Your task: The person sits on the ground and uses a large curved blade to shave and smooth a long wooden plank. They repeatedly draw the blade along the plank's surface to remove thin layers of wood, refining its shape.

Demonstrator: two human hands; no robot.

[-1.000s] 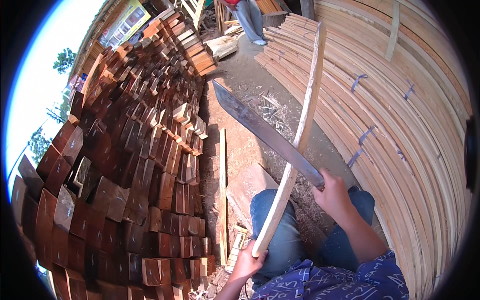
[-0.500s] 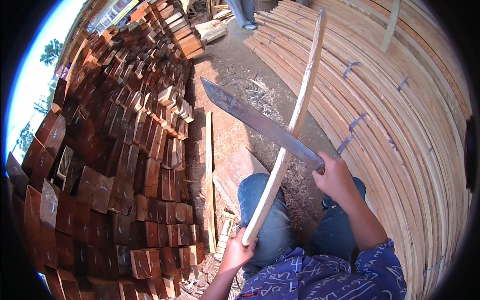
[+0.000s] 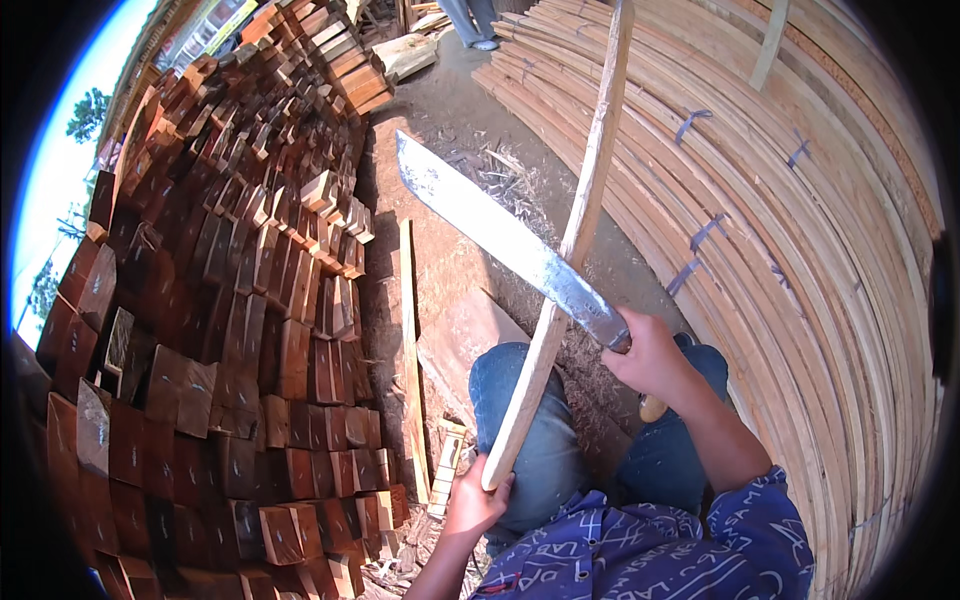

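My left hand point(image 3: 478, 497) is closed round the near end of a long pale wooden pole point(image 3: 529, 392), which slants up and away past my knee. In my right hand point(image 3: 655, 358) is a machete point(image 3: 490, 232), gripped by its handle. The handle's pale butt shows below my fist. Its broad blade crosses over the pole at about the middle, tip pointing to the far left, and the flat of it shines brightly. From this view I cannot tell whether blade and pole touch.
Stacked dark timber blocks point(image 3: 240, 360) rise on the left. Bundled long wooden strips point(image 3: 760, 230), tied with bands, lie on the right. A thin plank point(image 3: 408, 350) and wood shavings point(image 3: 515, 190) lie on the ground. Another person's legs point(image 3: 470, 22) stand at the far end.
My right hand has shifted slightly left and nearer, and the machete blade has turned so its flat now catches the light. The pole's far end has moved left and up; my left hand keeps its grip.
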